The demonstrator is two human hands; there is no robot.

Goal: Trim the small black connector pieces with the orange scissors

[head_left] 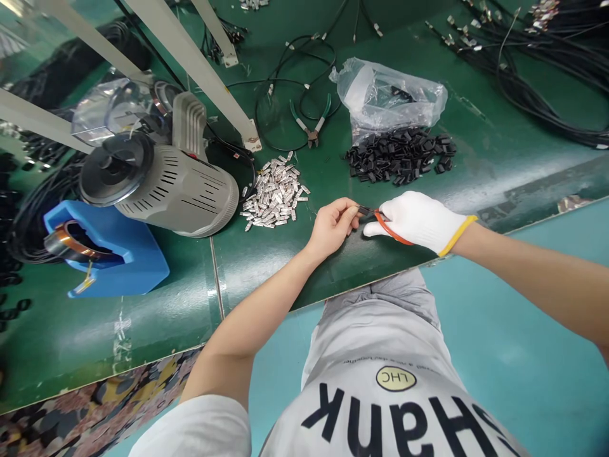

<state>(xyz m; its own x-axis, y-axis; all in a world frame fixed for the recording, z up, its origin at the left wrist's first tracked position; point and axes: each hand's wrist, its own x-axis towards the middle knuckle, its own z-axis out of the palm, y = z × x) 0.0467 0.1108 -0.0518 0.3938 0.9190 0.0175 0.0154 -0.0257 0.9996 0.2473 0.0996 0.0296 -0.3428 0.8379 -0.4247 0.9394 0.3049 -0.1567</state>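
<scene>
Two hands meet above the front edge of a green workbench (266,273). The left hand (335,225), bare, has thumb and index finger pinched together on a small dark piece (364,210) at the tip of an orange-handled hand tool (389,231); fingertips and tool cover much of the piece, so its exact form cannot be told. The right hand (419,219), in a white knit glove with a yellow cuff, is curled around the tool's handles. Whether the tool's jaws are fully closed cannot be told.

The chief hazard appears to lie at this contact: the bare fingertips sit just beside the tool's working end, so a slip of the piece or an uneven squeeze could nip the skin. Knit fabric might also slide on the handles and turn the tool askew, marring the piece. Because the hands work close to the bench edge, a dropped piece could fall to the floor.

Beyond the hands, a pile of metal connector shells (276,193) and a heap of black plastic caps (399,155) lie loose; a careless forearm sweep could scatter or mix them. Green-handled diagonal cutters (311,136) lie with handles spread, near black cable (266,120), which might snag.
</scene>
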